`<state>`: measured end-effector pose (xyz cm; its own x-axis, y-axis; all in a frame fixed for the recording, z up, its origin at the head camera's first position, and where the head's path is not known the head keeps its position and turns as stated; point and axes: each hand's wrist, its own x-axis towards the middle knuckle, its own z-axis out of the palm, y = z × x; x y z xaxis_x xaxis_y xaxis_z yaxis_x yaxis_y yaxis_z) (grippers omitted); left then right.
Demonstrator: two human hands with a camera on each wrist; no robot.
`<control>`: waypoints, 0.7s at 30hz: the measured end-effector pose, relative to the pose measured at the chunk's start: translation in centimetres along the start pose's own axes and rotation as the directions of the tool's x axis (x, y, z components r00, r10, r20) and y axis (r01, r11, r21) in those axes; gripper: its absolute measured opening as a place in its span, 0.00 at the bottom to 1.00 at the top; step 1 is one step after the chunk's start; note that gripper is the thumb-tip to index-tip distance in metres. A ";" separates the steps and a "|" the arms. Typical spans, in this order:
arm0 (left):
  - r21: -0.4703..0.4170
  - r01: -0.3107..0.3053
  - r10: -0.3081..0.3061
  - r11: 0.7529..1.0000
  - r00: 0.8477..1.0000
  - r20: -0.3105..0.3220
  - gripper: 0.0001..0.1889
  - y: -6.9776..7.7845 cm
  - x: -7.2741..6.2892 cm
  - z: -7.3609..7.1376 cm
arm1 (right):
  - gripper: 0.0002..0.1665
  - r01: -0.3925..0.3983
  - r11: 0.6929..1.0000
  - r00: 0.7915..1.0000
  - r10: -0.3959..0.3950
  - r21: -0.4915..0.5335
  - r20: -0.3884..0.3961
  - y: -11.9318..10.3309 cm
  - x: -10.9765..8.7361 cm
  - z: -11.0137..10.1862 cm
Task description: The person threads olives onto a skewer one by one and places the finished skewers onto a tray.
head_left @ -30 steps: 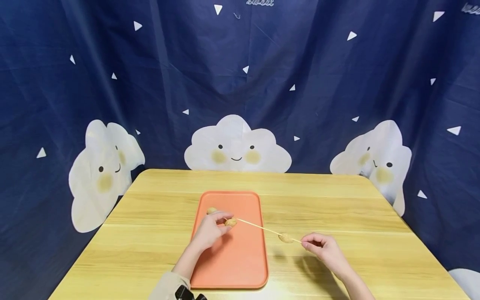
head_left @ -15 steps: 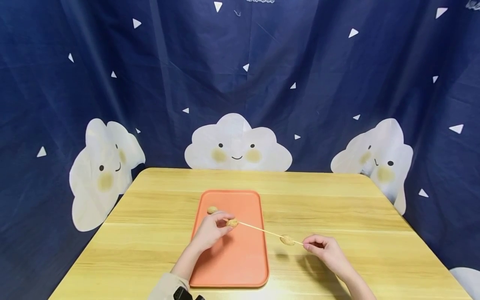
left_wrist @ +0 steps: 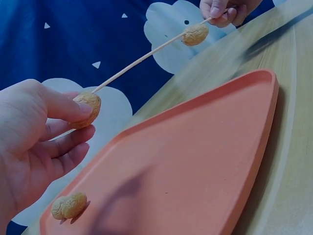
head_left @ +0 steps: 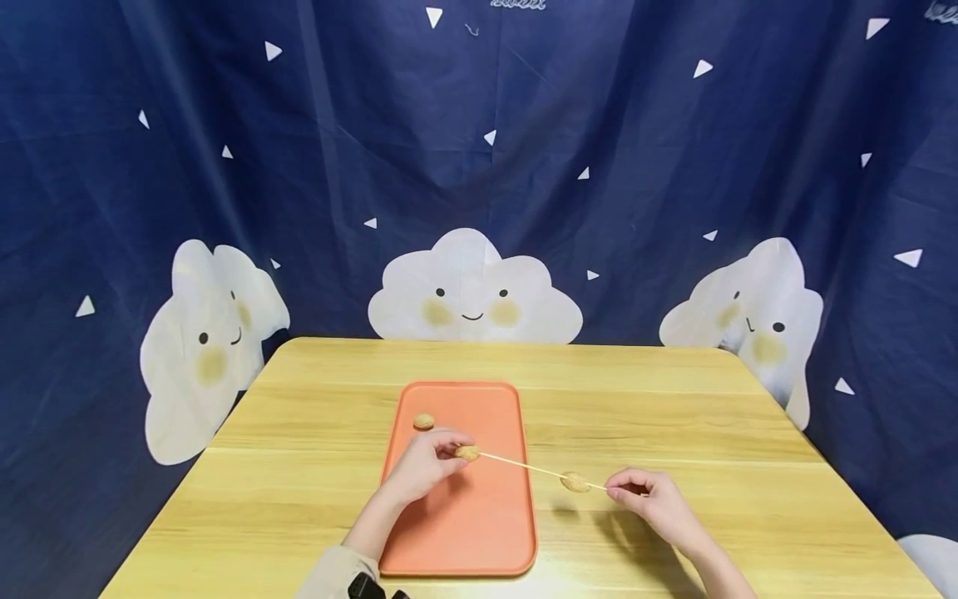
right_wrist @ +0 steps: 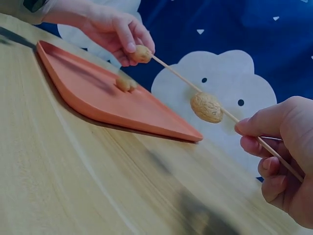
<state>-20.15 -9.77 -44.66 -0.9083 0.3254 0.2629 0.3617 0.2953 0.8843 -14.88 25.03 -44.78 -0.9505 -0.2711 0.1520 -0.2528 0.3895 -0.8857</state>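
My left hand (head_left: 427, 466) pinches a wrinkled golden-brown food ball (left_wrist: 89, 108) between thumb and fingers, above the tray. One end of a thin wooden skewer (head_left: 524, 465) meets that ball. My right hand (head_left: 654, 503) pinches the skewer near its other end, out over the wooden table; in the right wrist view its tail runs back into the palm. A second such ball (right_wrist: 206, 107) is threaded on the skewer just ahead of my right fingertips. Another brown piece (left_wrist: 69, 205), two-lobed in the left wrist view, lies on the orange tray (head_left: 479, 532) beyond my left hand.
The tray lies lengthwise on the light wooden table (head_left: 674, 416), left of its middle, with a low raised rim. A dark blue curtain (head_left: 479, 108) with white clouds and triangles hangs behind the table and at both sides.
Both hands, with the skewer and its two balls, have shifted slightly to the right and toward me. The piece on the tray has stayed put and now shows more fully beyond my left hand.
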 end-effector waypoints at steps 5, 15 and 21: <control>-0.007 -0.009 0.010 1.000 0.999 0.053 0.12 0.3 0.0 0.1 | 0.09 0.012 1.000 1.000 -0.012 -0.012 0.015 0.0 0.1 -0.2; -0.014 0.009 -0.009 1.000 0.999 0.035 0.16 -0.2 0.0 0.3 | 0.08 0.012 1.000 1.000 -0.012 -0.003 0.018 0.3 0.3 -0.1; -0.075 0.053 -0.054 0.996 0.999 -0.009 0.20 0.3 0.0 0.5 | 0.09 0.018 1.000 1.000 -0.018 0.010 0.010 0.2 0.3 -0.1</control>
<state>-19.92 -9.19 -44.57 -0.9282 0.3013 0.2181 0.2962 0.2441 0.9234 -15.19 25.08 -44.89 -0.9438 -0.2871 0.1638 -0.2684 0.3760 -0.8869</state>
